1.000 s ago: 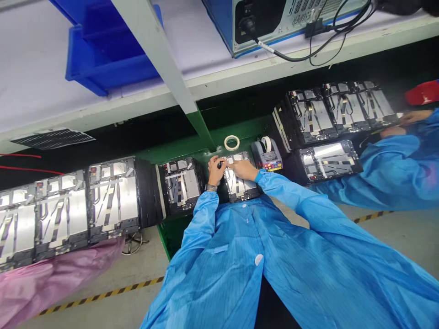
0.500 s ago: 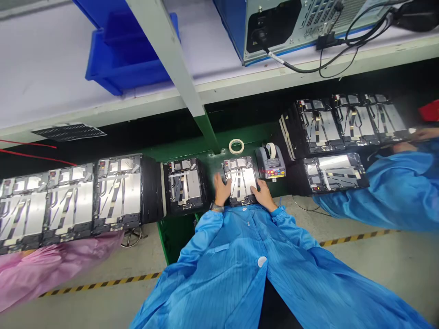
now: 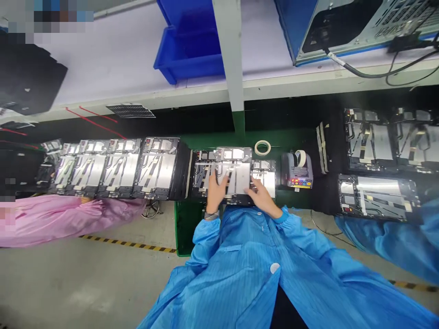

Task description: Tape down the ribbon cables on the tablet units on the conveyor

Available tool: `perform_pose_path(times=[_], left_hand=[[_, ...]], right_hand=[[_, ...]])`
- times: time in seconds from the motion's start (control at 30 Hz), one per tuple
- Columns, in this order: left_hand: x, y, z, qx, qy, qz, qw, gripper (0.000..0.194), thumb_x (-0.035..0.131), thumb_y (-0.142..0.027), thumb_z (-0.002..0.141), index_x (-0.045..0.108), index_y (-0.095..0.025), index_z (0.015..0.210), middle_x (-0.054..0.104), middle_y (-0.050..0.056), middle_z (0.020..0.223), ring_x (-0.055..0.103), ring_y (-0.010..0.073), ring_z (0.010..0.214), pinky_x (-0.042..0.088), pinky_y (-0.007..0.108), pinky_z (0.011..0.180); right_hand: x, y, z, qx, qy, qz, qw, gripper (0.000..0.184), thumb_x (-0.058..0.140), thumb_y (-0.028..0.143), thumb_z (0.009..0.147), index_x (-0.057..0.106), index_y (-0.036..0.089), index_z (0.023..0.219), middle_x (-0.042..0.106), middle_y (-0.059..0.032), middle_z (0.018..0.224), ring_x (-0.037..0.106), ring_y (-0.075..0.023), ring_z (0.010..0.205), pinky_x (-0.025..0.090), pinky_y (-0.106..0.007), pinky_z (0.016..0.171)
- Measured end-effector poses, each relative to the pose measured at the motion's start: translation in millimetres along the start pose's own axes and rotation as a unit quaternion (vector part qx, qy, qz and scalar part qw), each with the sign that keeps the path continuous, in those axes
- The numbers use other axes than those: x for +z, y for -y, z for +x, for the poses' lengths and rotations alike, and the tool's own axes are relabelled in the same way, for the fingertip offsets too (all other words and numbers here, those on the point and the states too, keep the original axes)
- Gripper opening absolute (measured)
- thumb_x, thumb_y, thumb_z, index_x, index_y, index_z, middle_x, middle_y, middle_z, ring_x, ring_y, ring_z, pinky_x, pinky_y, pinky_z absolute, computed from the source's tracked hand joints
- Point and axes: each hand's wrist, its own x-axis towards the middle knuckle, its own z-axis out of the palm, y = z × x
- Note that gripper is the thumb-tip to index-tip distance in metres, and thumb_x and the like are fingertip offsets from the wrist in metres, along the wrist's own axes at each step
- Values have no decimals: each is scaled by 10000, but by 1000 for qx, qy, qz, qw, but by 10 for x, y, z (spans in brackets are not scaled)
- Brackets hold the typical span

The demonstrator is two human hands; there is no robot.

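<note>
Foil-plated electronic panel (image 3: 238,176) lies at the near edge of the green table (image 3: 185,233), directly in front of the person, and appears to overlap a second panel (image 3: 265,183) on its right. The left-hand fingers (image 3: 221,183) spread across the foil, while the right-hand fingers (image 3: 252,185) rest near the panel's right side. Both sets look open, with no visible pinch, though a hold on an edge cannot be ruled out. The left hand (image 3: 216,196) and right hand (image 3: 262,198) are close together, so the work in hand looks like positioning this panel; squaring it up calls for care around its crowded right side.

Just beyond lie a roll of masking tape (image 3: 262,147) and a tape dispenser (image 3: 297,170). Long rows of similar panels (image 3: 113,169) extend left, with more panels (image 3: 377,198) to the right. A co-worker's blue sleeve (image 3: 387,242) enters at the right edge.
</note>
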Motion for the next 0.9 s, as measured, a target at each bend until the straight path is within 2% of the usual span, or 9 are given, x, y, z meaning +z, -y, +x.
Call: perform_pose_path(times=[0.1, 0.17, 0.23, 0.33, 0.5, 0.63, 0.73, 0.8, 0.9], left_hand=[[-469, 164, 284, -16, -51, 92, 994, 663, 607, -486, 1008, 500, -140, 1563, 586, 195, 1556, 536, 324, 1472, 397, 458, 1256], [-638, 267, 424, -34, -63, 148, 986, 667, 595, -472, 1011, 497, -100, 1556, 603, 234, 1522, 560, 348, 1445, 429, 476, 1225], [-698, 352, 509, -46, -61, 188, 979, 692, 591, -466, 1008, 481, -59, 1557, 594, 274, 1510, 555, 374, 1447, 440, 497, 1210], [-656, 443, 568, -40, -62, 218, 973, 704, 599, -461, 996, 482, -47, 1553, 559, 296, 1527, 513, 399, 1482, 427, 523, 1219], [-518, 491, 566, -2, -100, 199, 975, 636, 635, -401, 964, 529, -86, 1507, 552, 281, 1501, 499, 403, 1481, 413, 561, 1224], [-421, 397, 447, 64, -182, 158, 969, 547, 642, -346, 959, 565, -121, 1451, 496, 254, 1547, 447, 380, 1511, 364, 564, 1259], [-287, 228, 361, 128, -168, 108, 971, 493, 637, -358, 980, 576, -165, 1429, 537, 212, 1492, 471, 334, 1480, 362, 536, 1261], [-161, 87, 338, 156, -124, 79, 977, 480, 652, -371, 981, 581, -186, 1419, 551, 193, 1471, 486, 314, 1461, 366, 522, 1259], [57, -94, 324, 194, -84, 53, 976, 431, 656, -364, 988, 605, -199, 1383, 558, 173, 1471, 486, 298, 1460, 352, 513, 1271]], right_hand=[[490, 160, 292, 2, 69, 13, 997, 687, 672, 344, 895, 552, 197, 1555, 597, -105, 1269, 633, -232, 1071, 566, -380, 914], [763, 204, 468, 10, 89, 5, 996, 689, 680, 325, 893, 552, 189, 1556, 576, -96, 1258, 625, -223, 1075, 555, -377, 957], [951, 210, 593, 27, 97, -9, 995, 741, 700, 318, 888, 515, 175, 1591, 550, -103, 1299, 618, -219, 1088, 533, -389, 1026], [1067, 162, 688, 46, 109, -30, 993, 829, 722, 301, 883, 435, 153, 1647, 514, -124, 1354, 608, -222, 1107, 502, -407, 1094], [979, -13, 739, 26, 141, -16, 990, 835, 725, 315, 907, 403, 201, 1669, 523, -113, 1355, 611, -213, 1100, 500, -415, 1103], [916, -119, 726, -1, 200, -3, 980, 905, 758, 337, 911, 325, 250, 1701, 550, -109, 1371, 610, -229, 1162, 501, -432, 1109], [902, -73, 681, -27, 229, -16, 973, 978, 805, 359, 886, 295, 225, 1711, 560, -139, 1425, 591, -265, 1267, 457, -469, 1164], [813, -17, 618, -48, 220, -20, 974, 897, 813, 345, 874, 412, 192, 1661, 603, -148, 1403, 590, -278, 1288, 438, -476, 1178], [424, -42, 385, -56, 205, 43, 976, 536, 799, 390, 884, 718, 176, 1368, 726, -113, 1216, 679, -240, 1088, 528, -408, 1031]])
